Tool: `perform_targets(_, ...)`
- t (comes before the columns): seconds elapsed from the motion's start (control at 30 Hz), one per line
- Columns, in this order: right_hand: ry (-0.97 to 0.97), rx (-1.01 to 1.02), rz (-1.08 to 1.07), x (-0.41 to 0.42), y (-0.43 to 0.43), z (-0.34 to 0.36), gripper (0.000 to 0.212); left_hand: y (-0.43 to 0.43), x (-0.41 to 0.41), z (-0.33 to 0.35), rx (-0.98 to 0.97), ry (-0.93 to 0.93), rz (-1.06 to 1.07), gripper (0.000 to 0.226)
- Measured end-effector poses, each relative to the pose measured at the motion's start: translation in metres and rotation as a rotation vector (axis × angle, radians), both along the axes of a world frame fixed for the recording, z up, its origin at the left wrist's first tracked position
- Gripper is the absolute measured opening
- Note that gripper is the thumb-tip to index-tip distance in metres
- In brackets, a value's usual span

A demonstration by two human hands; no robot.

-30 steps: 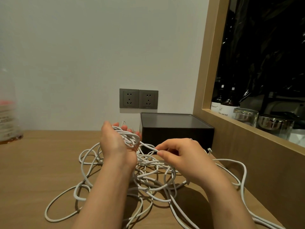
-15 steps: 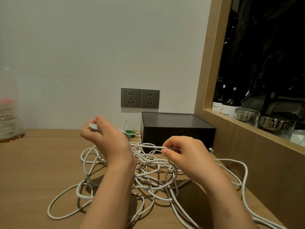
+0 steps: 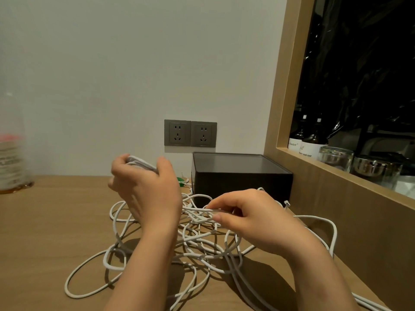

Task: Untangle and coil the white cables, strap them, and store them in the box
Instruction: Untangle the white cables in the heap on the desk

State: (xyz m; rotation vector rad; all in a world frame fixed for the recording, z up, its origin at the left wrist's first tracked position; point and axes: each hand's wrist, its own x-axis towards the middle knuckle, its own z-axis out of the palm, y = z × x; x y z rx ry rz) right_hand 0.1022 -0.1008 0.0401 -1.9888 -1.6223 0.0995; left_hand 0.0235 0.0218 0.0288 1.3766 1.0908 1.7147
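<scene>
Hiding part of the white cables [image 3: 202, 254], left hand [image 3: 148, 189] grips strands.

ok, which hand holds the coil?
Left hand, raised, grips the bunched white loops; right hand only pinches one strand.

Bare left hand [image 3: 148, 194] and right hand [image 3: 256, 221], forearms [image 3: 148, 265] unsleeved
</scene>
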Motion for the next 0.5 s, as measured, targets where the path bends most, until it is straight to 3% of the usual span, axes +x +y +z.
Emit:
perform_targets(0.1,0.080,0.007,0.032,-0.001,-0.006,0.004,0.022,-0.001,0.001,-0.005,0.085,0.197,0.018,0.045)
perform_targets(0.27,0.183,-0.066,0.124,-0.007,-0.013,0.012,0.029,0.000,0.004,-0.009,0.177,0.416,0.009,0.058)
perform_targets(0.4,0.334,-0.103,0.195,-0.006,-0.015,0.014,0.020,0.001,0.004,-0.011,0.238,0.507,-0.033,0.055)
perform_targets(0.5,0.557,-0.047,0.264,0.000,-0.016,0.013,0.027,0.002,0.006,-0.012,0.264,0.514,-0.130,0.044)
